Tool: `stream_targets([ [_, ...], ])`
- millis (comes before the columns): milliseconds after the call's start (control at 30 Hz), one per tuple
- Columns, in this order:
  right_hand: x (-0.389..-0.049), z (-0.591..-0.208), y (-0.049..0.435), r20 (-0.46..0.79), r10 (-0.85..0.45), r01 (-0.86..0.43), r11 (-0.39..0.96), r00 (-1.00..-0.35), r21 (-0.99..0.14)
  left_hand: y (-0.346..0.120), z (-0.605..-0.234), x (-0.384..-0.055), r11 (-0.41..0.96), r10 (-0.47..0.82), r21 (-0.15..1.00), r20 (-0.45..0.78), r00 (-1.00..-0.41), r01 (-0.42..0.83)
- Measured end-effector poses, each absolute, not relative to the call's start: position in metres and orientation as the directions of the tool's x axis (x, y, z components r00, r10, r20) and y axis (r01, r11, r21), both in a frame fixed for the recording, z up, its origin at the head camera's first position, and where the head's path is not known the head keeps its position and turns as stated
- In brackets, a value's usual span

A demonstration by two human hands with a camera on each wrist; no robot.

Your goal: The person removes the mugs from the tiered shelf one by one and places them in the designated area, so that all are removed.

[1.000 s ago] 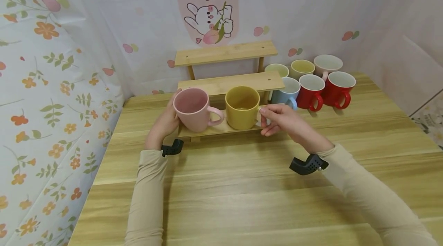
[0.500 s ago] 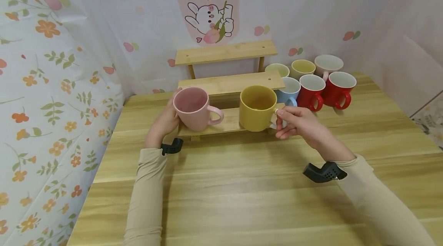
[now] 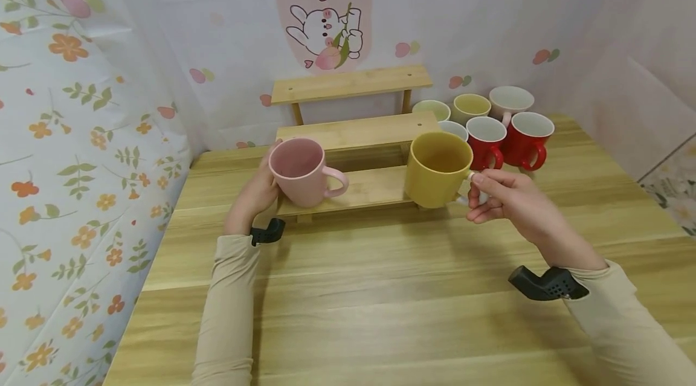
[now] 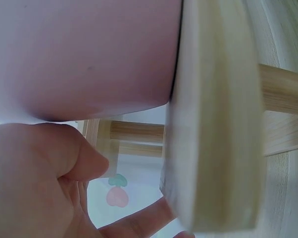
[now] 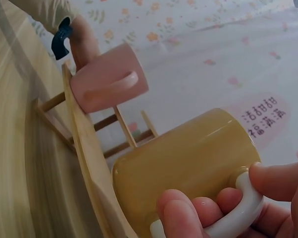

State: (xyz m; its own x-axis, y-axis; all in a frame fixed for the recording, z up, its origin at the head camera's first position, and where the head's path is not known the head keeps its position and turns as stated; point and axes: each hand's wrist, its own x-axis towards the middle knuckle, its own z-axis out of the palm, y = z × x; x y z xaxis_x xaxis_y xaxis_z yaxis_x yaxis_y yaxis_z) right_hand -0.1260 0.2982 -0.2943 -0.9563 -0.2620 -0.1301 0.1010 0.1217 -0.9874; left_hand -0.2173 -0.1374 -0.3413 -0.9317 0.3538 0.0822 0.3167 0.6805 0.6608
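Observation:
A yellow mug [image 3: 437, 170] with a white handle [image 5: 238, 218] is at the right end of the lowest shelf [image 3: 375, 188] of a wooden rack. My right hand [image 3: 508, 202] pinches this handle between thumb and fingers. On the shelf's left end a pink mug [image 3: 300, 171] stands upright, handle to the right. My left hand [image 3: 255, 196] is at the pink mug's left side. In the left wrist view its thumb [image 4: 84, 158] lies beside the mug wall, and a finger [image 4: 141, 220] stretches to the shelf's end; other fingers are partly hidden.
The rack's middle shelf [image 3: 353, 132] and top shelf [image 3: 353, 85] rise behind the mugs. Right of the rack stand several mugs, including two red mugs [image 3: 527, 138] and a pale yellow mug [image 3: 470, 109]. A patterned cloth [image 3: 217, 23] hangs behind the wooden table [image 3: 348, 313].
My right hand has moved the yellow mug rightward along the lowest shelf, from beside the pink mug to the right end. The left hand and pink mug have stayed in place.

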Motion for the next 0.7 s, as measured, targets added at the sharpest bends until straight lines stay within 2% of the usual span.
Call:
stream_targets([
  [467,-0.101,-0.305,0.346,-0.052,-0.224,0.06,-0.029,-0.973,-0.998,-0.136,-0.34,-0.218,0.688,0.337,0.664,0.065,-0.939,0.292],
  [700,-0.097,-0.311,0.364,-0.049,-0.209,0.059,-0.041,-0.977,-0.997,-0.136,-0.34,-0.217,0.682,0.339,0.67,0.065,-0.938,0.293],
])
